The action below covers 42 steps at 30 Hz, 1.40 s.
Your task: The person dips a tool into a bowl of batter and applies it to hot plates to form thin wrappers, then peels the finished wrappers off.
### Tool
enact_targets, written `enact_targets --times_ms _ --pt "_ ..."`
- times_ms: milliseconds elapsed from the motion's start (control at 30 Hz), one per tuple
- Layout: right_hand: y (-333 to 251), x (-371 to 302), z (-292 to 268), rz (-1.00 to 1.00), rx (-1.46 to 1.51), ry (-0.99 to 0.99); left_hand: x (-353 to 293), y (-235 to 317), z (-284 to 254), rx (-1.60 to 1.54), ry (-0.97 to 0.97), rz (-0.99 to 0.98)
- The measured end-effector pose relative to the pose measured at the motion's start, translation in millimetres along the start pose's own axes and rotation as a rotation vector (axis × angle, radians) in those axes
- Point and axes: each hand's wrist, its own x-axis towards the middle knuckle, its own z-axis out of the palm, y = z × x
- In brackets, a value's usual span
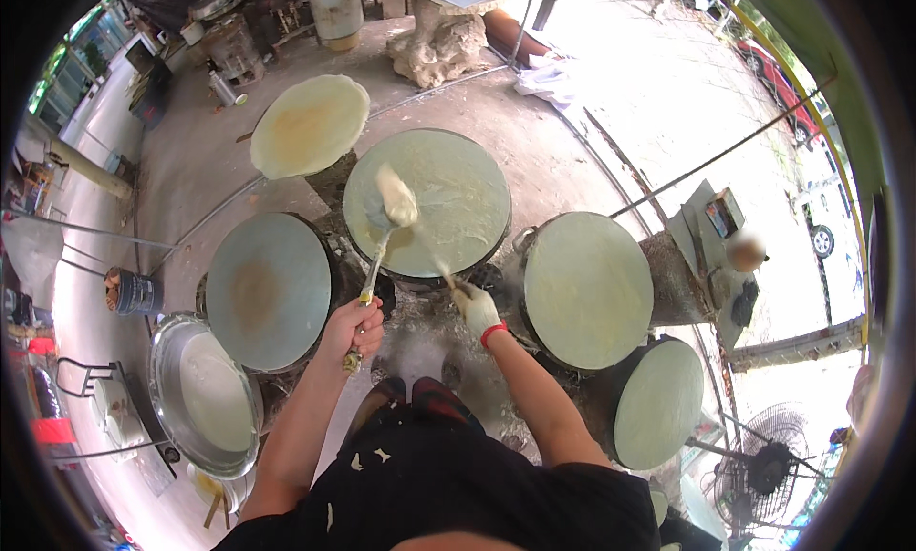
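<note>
My left hand (353, 332) is bare and closed round the handle of a ladle (378, 261). Pale, thick batter (401, 206) clings to the ladle's head, which hangs over the left part of the middle round griddle (477, 174). A thin, uneven smear of batter covers much of that griddle. On my right hand (475, 310) is a whitish glove, with a red band at the wrist. Its fingers grip a thin-handled spreader (446, 272) at the griddle's near edge; the far end of this tool is blurred, so its shape is unclear.
Griddles stand at left (303, 298), right (587, 284) and lower right (658, 403). A thin round crepe (315, 122) lies beyond the left griddle. At lower left is a metal basin (251, 436) of batter. A fan (768, 465), a bucket (143, 293) and a stone table (439, 41) stand around.
</note>
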Motion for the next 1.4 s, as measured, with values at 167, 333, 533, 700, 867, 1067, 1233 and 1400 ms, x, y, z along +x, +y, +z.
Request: enact_targets --times_ms 167,333,533,700,867,1067,1233,1400 --pt "-13.1 -28.9 9.9 0.114 0.148 -0.179 -46.7 -1.7 -21.8 -0.104 0.07 0.08" --pt "-11.0 -25.3 56.8 0.232 0.277 -0.155 -97.7 15.0 -35.0 0.18 0.357 0.355" --pt "-25.5 -21.6 162.4 0.301 0.403 -0.124 -55.0 22.6 -163.1 0.723 0.654 0.377" --pt "23.1 -32.9 250.9 0.001 0.106 -0.061 -10.3 21.6 -271.2 1.225 0.767 0.47" --pt "25.6 -29.9 312.1 -0.227 -0.339 0.218 -14.0 51.8 -339.5 1.532 0.775 0.59" --pt "-23.3 -27.0 369.4 0.048 0.329 0.179 -55.5 120.8 -373.5 1.668 0.749 0.418" --pt "33.7 -3.4 407.7 -0.12 -0.029 0.255 -82.6 145.2 -375.8 1.785 0.721 0.379" --pt "-55.6 -29.2 419.0 0.187 0.201 0.183 -117.7 160.2 -403.6 1.779 0.877 0.428"
